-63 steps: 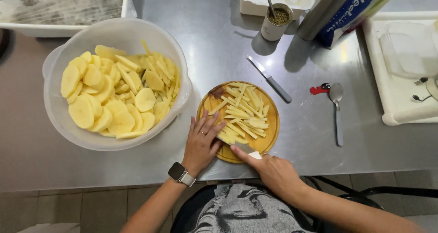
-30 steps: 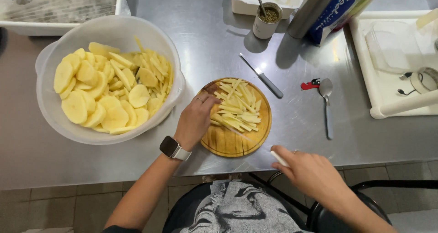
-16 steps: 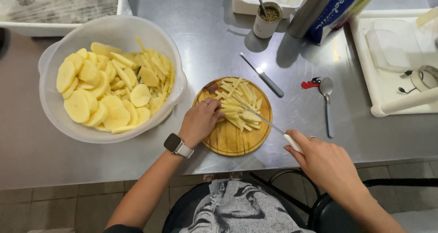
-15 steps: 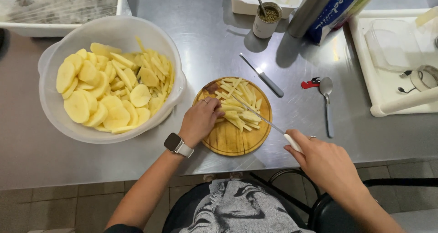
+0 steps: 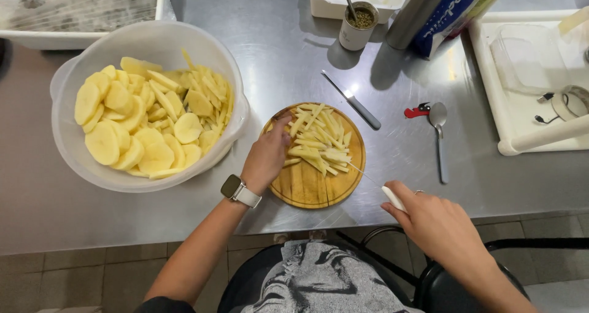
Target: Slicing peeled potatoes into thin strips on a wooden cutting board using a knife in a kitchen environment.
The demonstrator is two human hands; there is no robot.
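Observation:
A round wooden cutting board (image 5: 313, 190) lies on the steel counter with a pile of potato sticks (image 5: 319, 142) on its far half. My left hand (image 5: 268, 155), a watch on its wrist, rests on the board's left side with fingers touching the sticks. My right hand (image 5: 432, 218) grips the white handle of a thin knife (image 5: 368, 177) whose blade tip reaches the board's right edge. To the left stands a large white bowl (image 5: 153, 40) holding potato slices and sticks (image 5: 150, 123).
A second knife (image 5: 353, 101), a spoon (image 5: 439, 138) and a small red tool (image 5: 417, 110) lie right of the board. A cup with a utensil (image 5: 358, 26), a metal cylinder, a blue package and white trays (image 5: 521, 80) stand at the back. The counter edge is near my body.
My left hand slid a little further up the board into the potato sticks. My right hand drew the knife back toward the board's right edge.

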